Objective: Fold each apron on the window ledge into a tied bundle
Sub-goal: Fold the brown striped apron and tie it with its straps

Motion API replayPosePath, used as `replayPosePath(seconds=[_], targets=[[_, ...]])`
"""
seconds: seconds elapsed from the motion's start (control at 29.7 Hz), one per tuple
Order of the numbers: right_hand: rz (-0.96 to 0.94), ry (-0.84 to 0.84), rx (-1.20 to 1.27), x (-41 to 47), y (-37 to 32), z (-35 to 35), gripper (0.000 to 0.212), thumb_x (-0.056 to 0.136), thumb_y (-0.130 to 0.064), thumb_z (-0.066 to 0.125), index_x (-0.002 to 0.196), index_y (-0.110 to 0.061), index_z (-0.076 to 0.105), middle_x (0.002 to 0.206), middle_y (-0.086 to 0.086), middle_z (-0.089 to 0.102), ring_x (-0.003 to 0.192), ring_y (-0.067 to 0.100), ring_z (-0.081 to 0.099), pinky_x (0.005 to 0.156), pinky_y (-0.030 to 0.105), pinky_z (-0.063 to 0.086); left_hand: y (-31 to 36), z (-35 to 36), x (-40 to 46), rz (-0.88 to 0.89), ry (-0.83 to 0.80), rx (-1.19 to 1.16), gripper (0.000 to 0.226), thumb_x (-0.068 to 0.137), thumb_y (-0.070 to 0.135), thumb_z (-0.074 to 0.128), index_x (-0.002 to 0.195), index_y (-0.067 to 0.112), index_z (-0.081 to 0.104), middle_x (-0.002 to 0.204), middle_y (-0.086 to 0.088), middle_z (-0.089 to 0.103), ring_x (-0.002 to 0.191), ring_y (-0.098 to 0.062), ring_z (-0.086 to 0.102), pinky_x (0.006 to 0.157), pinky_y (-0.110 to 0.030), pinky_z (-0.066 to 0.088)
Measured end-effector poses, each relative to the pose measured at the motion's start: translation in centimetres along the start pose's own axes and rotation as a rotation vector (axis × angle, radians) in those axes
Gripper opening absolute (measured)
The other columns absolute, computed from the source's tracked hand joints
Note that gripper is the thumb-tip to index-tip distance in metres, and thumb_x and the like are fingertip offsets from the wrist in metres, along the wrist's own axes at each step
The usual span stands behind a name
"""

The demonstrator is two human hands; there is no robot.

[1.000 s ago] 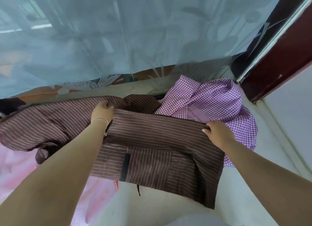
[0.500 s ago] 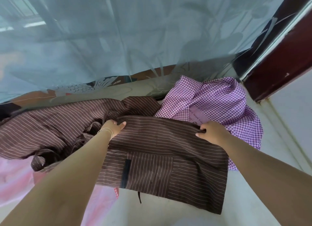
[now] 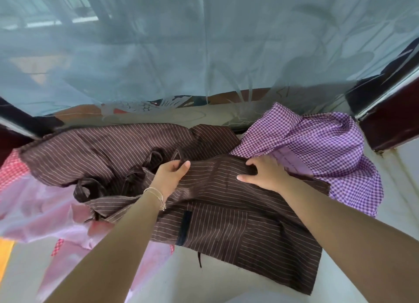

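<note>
Single head-worn view; looks forward and down, close over the window ledge (image 3: 394,189).

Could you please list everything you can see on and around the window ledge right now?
Striped apron: one, dark brown with thin pale stripes, centre of the ledge, partly folded, straps loose at its left.
Checked apron: one, purple and white, crumpled at the right, beside the brown one.
Pink cloth: one, pale pink with red-checked patches, at the left, partly under the brown apron.
Curtain: one, sheer blue-grey, hanging behind the ledge.
Window ledge: one, whitish, bare at the right.
Bracelet: one, thin gold, on the left wrist.
Left hand: pinches the brown apron's fold.
Right hand: grips the same fold.
</note>
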State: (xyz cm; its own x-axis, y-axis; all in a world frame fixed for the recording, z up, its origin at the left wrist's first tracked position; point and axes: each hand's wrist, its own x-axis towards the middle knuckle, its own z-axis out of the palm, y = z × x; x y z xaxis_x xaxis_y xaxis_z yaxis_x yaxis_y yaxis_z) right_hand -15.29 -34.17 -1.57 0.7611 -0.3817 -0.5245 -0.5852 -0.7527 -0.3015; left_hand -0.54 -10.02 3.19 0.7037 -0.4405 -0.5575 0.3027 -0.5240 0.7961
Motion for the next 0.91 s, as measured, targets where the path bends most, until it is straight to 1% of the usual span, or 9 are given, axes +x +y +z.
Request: replayPosePath(seconds=[0.1,0.2,0.27,0.34,0.4,0.47,0.67,0.81,0.91], targets=[[-0.155,0.259,-0.139,-0.2,-4.5,-0.6,0.070,0.078,-0.080,0.039,0.129,-0.033,0.052,0.146,0.004,0.037,0.136,0.027,0.031,0.112,0.050,0.026,0.1,-0.9,-1.8,0.158,0.033,0.074,0.015,0.095,0.021,0.057,0.093,0.025,0.072,0.091,0.005,0.072,0.091,-0.010,0.067,0.086,-0.024,0.053],[-0.348,0.441,-0.075,-1.6,-8.6,-1.2,0.065,0.081,-0.076,0.037,0.122,-0.030,0.059,0.146,0.000,0.040,0.135,0.022,0.034,0.111,0.046,0.027,0.1,-1.8,-3.2,0.264,0.018,0.130,0.023,0.095,0.017,0.058,0.100,0.037,0.070,0.101,0.011,0.071,0.098,-0.004,0.065,0.091,-0.024,0.052],[-0.505,0.348,0.026,-2.9,-11.0,-1.6,0.064,0.081,-0.073,0.040,0.120,-0.026,0.060,0.136,-0.003,0.051,0.127,0.016,0.044,0.108,0.041,0.033,0.4,-1.9,-4.3,0.344,0.015,0.154,0.026,0.094,0.017,0.059,0.098,0.041,0.069,0.099,0.016,0.070,0.098,-0.001,0.064,0.092,-0.024,0.051],[-0.603,0.260,0.114,-4.4,-12.7,-1.6,0.056,0.081,-0.068,0.049,0.112,-0.022,0.059,0.110,-0.005,0.063,0.103,0.011,0.057,0.091,0.028,0.041,0.5,-1.9,-5.3,0.412,0.007,0.161,0.029,0.094,0.014,0.058,0.096,0.042,0.068,0.095,0.018,0.069,0.097,-0.002,0.064,0.093,-0.024,0.050],[-0.587,0.228,0.223,-5.8,-13.2,-1.4,0.040,0.085,-0.056,0.058,0.103,-0.022,0.053,0.089,-0.009,0.062,0.077,0.005,0.058,0.069,0.020,0.042,0.8,-1.7,-6.5,0.417,-0.004,0.085,0.028,0.095,0.013,0.057,0.095,0.038,0.070,0.092,0.011,0.071,0.094,-0.008,0.066,0.089,-0.028,0.052],[-0.541,0.225,0.262,-6.7,-12.9,-1.3,0.027,0.089,-0.046,0.060,0.098,-0.024,0.047,0.078,-0.012,0.057,0.063,0.003,0.055,0.057,0.016,0.040,0.9,-1.6,-7.5,0.366,-0.016,0.004,0.024,0.095,0.014,0.056,0.097,0.033,0.071,0.091,0.005,0.073,0.092,-0.014,0.068,0.085,-0.031,0.056],[-0.519,0.217,0.293,-10.0,-12.7,-0.8,0.018,0.093,-0.035,0.059,0.093,-0.023,0.045,0.070,-0.013,0.048,0.056,-0.001,0.050,0.052,0.014,0.037,-0.1,-1.7,-10.1,0.148,-0.217,-0.331,0.031,0.098,0.029,0.045,0.118,0.019,0.066,0.109,-0.016,0.069,0.103,-0.035,0.065,0.092,-0.048,0.051],[-0.532,0.065,0.436,-11.9,-13.7,-1.5,0.016,0.092,-0.029,0.061,0.087,-0.020,0.049,0.075,-0.012,0.049,0.061,-0.007,0.047,0.059,0.011,0.037,-0.2,-2.0,-11.1,0.205,-0.293,-0.355,0.033,0.101,0.028,0.041,0.125,0.019,0.061,0.120,-0.015,0.064,0.103,-0.030,0.063,0.090,-0.046,0.052],[-0.519,0.027,0.544,-13.2,-14.1,-2.5,0.019,0.091,-0.025,0.063,0.080,-0.020,0.048,0.070,-0.011,0.050,0.060,-0.004,0.047,0.061,0.012,0.037,0.3,-2.5,-11.7,0.256,-0.295,-0.396,0.037,0.096,0.033,0.044,0.125,0.017,0.061,0.122,-0.013,0.064,0.100,-0.025,0.063,0.079,-0.038,0.057]])
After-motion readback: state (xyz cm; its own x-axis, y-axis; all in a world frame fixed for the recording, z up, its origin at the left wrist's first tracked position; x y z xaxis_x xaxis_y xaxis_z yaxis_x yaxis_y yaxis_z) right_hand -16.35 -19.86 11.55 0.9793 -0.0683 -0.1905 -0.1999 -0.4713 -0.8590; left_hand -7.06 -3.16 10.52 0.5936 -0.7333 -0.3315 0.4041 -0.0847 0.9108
